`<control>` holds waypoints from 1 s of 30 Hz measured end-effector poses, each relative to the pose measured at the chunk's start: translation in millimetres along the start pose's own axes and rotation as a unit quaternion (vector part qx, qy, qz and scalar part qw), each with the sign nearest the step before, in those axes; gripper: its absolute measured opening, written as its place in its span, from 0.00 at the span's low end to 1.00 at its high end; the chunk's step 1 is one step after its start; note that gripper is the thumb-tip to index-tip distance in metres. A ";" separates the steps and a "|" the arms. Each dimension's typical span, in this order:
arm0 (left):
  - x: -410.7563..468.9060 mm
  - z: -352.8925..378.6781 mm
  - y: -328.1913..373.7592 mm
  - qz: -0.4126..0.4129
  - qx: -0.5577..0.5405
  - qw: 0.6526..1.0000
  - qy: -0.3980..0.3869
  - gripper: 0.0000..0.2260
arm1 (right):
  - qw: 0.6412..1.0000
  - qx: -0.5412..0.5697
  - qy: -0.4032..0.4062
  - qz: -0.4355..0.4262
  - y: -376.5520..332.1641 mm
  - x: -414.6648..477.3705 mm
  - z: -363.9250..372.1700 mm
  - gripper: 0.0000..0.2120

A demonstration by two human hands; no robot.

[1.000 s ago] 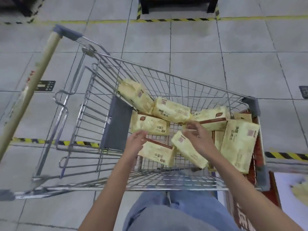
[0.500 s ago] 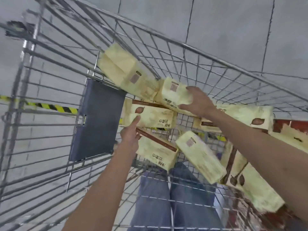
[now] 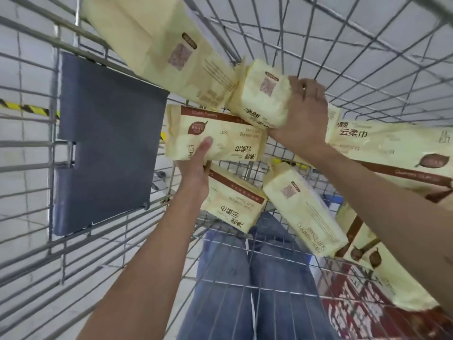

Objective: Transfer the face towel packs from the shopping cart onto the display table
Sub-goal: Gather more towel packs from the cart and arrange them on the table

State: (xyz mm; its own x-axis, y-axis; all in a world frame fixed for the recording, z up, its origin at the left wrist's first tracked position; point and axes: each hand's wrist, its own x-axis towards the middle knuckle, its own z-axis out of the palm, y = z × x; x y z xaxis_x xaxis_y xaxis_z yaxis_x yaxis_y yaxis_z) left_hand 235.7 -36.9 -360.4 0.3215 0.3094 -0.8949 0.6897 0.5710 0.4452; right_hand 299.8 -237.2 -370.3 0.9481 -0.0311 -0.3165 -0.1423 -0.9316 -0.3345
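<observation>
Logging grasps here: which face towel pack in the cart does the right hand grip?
The middle pack, right of the big tilted pack: the right hand wraps its right end. The left hand holds the brown-banded pack below it.

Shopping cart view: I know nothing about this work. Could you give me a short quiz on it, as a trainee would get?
1. True or false: the right hand holds the upper pack.
2. The left hand has its thumb on: A) the brown-banded pack; B) a bottle; C) a shoe.
3. Fill in: the packs lie inside the wire shopping ____.
Key: 1 true; 2 A; 3 cart.
</observation>
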 end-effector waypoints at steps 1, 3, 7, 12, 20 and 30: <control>0.1 0.2 -0.2 0.004 0.002 1.000 0.001 0.29 | 1.000 -0.003 0.001 0.004 -0.4 1.0 1.0 0.49; -1.8 0.9 1.0 0.011 0.002 1.000 0.005 0.29 | 1.000 0.008 -0.004 0.015 -1.1 2.3 2.2 0.47; -9.6 3.9 2.0 0.022 -0.012 0.999 0.026 0.30 | 0.998 0.054 -0.001 0.031 1.1 5.5 -2.8 0.42; -35.8 2.6 1.5 0.050 -0.066 0.995 0.056 0.33 | 0.997 0.061 0.032 0.017 0.2 -6.3 -13.9 0.39; -76.9 -26.3 9.2 0.041 -0.050 0.997 0.034 0.31 | 0.990 0.131 0.050 0.029 -14.4 -53.4 -54.0 0.41; -144.5 -62.0 49.3 0.137 -0.097 0.985 -0.051 0.38 | 0.956 0.267 0.060 0.106 -27.5 -125.9 -120.2 0.42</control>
State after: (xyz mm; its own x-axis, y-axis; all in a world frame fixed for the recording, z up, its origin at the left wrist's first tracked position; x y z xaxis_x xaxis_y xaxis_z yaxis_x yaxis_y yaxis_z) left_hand 183.0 -6.3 -207.3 0.5484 0.3999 -0.7344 0.4344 0.6142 0.6589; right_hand 218.6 -251.3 -214.6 0.9031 -0.2699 -0.3341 -0.4294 -0.5826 -0.6901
